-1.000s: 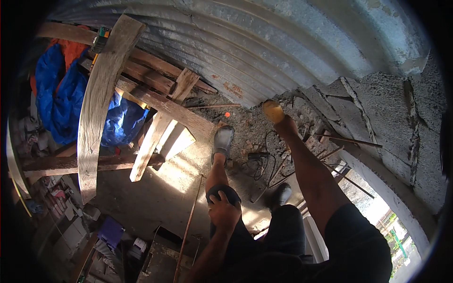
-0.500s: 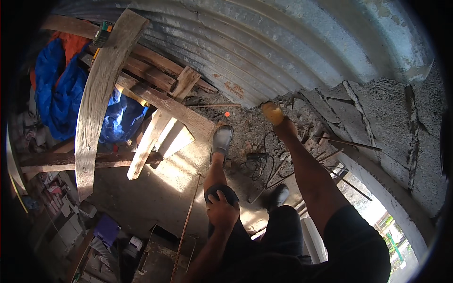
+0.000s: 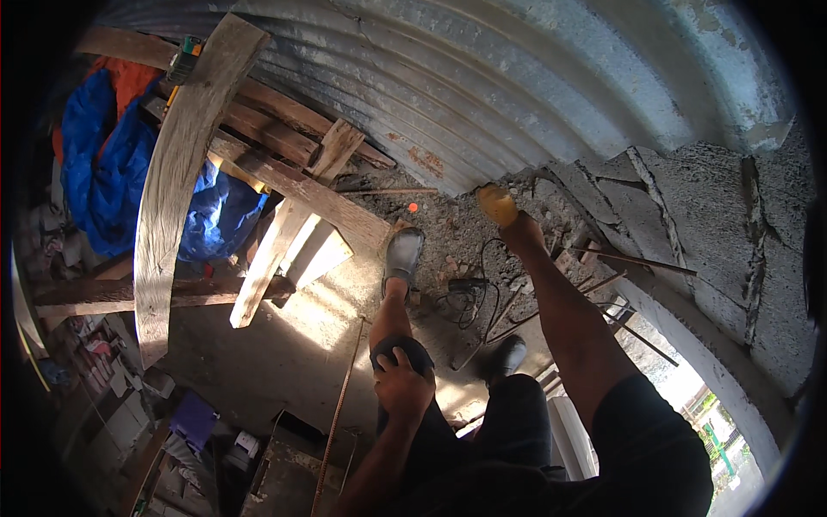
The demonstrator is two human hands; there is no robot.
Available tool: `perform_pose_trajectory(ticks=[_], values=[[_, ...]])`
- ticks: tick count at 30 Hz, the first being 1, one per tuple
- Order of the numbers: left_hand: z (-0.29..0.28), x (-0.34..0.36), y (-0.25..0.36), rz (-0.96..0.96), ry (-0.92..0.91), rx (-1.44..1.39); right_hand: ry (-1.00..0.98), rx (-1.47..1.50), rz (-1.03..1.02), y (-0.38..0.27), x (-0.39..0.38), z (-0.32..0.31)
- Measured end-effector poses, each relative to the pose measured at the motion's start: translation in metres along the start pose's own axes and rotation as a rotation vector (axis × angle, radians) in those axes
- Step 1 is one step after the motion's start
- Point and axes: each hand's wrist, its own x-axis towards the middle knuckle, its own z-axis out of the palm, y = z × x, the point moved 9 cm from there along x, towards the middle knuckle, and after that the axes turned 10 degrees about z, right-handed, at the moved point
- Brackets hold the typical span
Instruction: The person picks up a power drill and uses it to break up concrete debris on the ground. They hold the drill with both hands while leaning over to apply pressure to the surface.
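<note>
My left hand (image 3: pixel 403 386) rests on my left knee, its fingers apart over the dark trouser edge. My right arm reaches up to the foot of the corrugated metal sheet (image 3: pixel 551 69), where my right hand (image 3: pixel 521 231) is closed on a yellow object (image 3: pixel 497 205), perhaps a scoop or container; its exact kind is unclear. Rubble (image 3: pixel 547 202) lies around that hand. A dark power tool with a cord (image 3: pixel 465 286) lies below it. My grey left shoe (image 3: pixel 403 254) stands left of the yellow object, and my right shoe (image 3: pixel 506 353) is farther down.
Weathered planks (image 3: pixel 172 215) lean across the left over blue (image 3: pixel 95 164) and orange (image 3: pixel 129 77) tarps. A steel rod (image 3: pixel 336 414) runs beside my left leg. Rebar (image 3: pixel 646 258) juts near a cracked block wall (image 3: pixel 706 224). A purple box (image 3: pixel 196 418) sits lower left; a bright opening is lower right.
The surroundings have shifted slightly in the picture, most planks a little leftward and upward. My two hands keep much the same pose, the left on the knee and the right on the yellow object.
</note>
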Motion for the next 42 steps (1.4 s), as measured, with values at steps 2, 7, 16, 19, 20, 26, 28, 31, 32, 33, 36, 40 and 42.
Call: perform_pose_trajectory(ticks=[2,7,16,19,20,26,28,31,32,33,36,40,42], values=[[-0.001,0.001,0.001,0.007,0.015,0.008,-0.002,-0.004,0.005,0.001,0.000,0.001],[0.003,0.001,-0.001,-0.011,-0.015,-0.010,-0.028,-0.035,0.009,-0.001,0.003,-0.002],[0.001,-0.001,-0.002,-0.007,-0.020,0.002,0.017,-0.042,-0.034,-0.009,-0.006,-0.012],[0.000,-0.001,-0.001,-0.009,-0.037,-0.012,-0.002,-0.047,-0.032,-0.005,-0.004,-0.012],[0.001,-0.001,0.000,-0.007,-0.038,-0.013,0.017,-0.048,-0.039,-0.003,-0.003,-0.013],[0.004,-0.002,-0.002,0.004,-0.016,-0.001,0.040,-0.074,-0.064,-0.007,0.000,-0.015],[0.004,-0.002,-0.001,0.010,-0.010,0.003,0.031,-0.086,-0.065,-0.007,0.001,-0.013],[0.005,-0.002,-0.002,0.013,-0.015,-0.009,0.037,-0.127,-0.081,-0.008,-0.001,-0.011],[0.006,-0.002,-0.002,0.012,-0.015,-0.009,0.034,-0.124,-0.095,-0.007,-0.002,-0.010],[0.005,-0.002,-0.001,0.018,-0.004,-0.002,0.031,-0.122,-0.108,-0.007,-0.003,-0.010],[0.006,-0.004,-0.002,0.022,0.008,0.005,-0.003,-0.150,-0.056,-0.007,-0.003,-0.009],[0.005,-0.004,-0.003,0.017,0.005,0.009,-0.027,-0.163,-0.088,-0.012,-0.004,-0.013],[0.006,-0.002,-0.001,0.021,0.000,0.001,0.045,-0.149,-0.120,-0.012,-0.002,-0.019]])
